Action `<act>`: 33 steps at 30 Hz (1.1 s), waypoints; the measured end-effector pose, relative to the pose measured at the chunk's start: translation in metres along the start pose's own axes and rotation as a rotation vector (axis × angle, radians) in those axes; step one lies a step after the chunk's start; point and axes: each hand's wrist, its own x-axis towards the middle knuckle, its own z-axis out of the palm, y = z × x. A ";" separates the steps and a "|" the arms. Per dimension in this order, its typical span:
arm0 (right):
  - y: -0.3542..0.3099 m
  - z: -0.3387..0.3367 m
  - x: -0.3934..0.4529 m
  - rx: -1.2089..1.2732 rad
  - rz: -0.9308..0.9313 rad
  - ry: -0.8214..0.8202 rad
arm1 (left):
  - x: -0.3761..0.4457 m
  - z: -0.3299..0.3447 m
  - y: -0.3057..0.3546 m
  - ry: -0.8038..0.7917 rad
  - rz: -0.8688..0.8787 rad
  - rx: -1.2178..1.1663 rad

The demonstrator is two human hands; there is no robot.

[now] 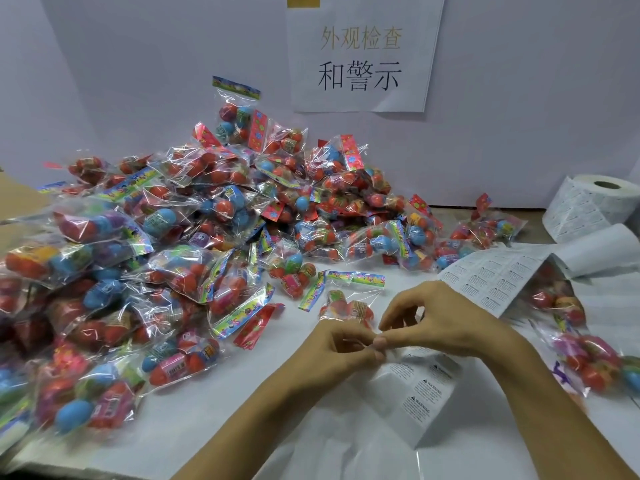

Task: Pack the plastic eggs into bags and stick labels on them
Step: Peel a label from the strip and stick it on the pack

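Note:
My left hand [341,344] and my right hand [429,320] meet at the fingertips over the white table [214,403]. Together they pinch the top edge of a sheet of warning labels [420,386], which hangs down toward me. Whether a single label is peeled off is hidden by my fingers. Just behind my hands lies one clear bag of plastic eggs [348,303] with a rainbow header strip. A large heap of filled egg bags [180,230] covers the left and middle of the table.
A roll of labels [595,202] stands at the back right, its strip [498,275] trailing across the table. More egg bags [588,358] lie at the right. A paper sign [360,57] hangs on the white wall behind.

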 end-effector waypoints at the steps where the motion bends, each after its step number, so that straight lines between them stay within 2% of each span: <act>1: -0.001 0.000 0.000 0.023 0.000 -0.024 | 0.000 0.000 0.000 -0.001 -0.002 -0.004; 9: 0.001 -0.003 -0.002 0.112 0.028 -0.124 | 0.000 -0.002 0.005 0.003 -0.022 -0.059; 15: 0.003 -0.006 -0.002 0.137 0.029 -0.139 | 0.000 0.002 0.005 0.013 -0.019 -0.131; 18: 0.003 -0.007 -0.003 0.122 0.034 -0.122 | -0.001 0.003 0.004 0.007 -0.028 -0.144; 24: 0.004 -0.004 -0.001 0.039 0.008 0.031 | 0.002 -0.001 0.005 0.085 -0.042 -0.067; 29: 0.005 -0.002 -0.001 0.004 0.034 0.022 | 0.001 -0.001 0.003 0.059 0.003 -0.086; 33: 0.002 -0.004 -0.002 0.019 0.034 -0.048 | 0.001 0.003 0.002 0.073 0.002 -0.101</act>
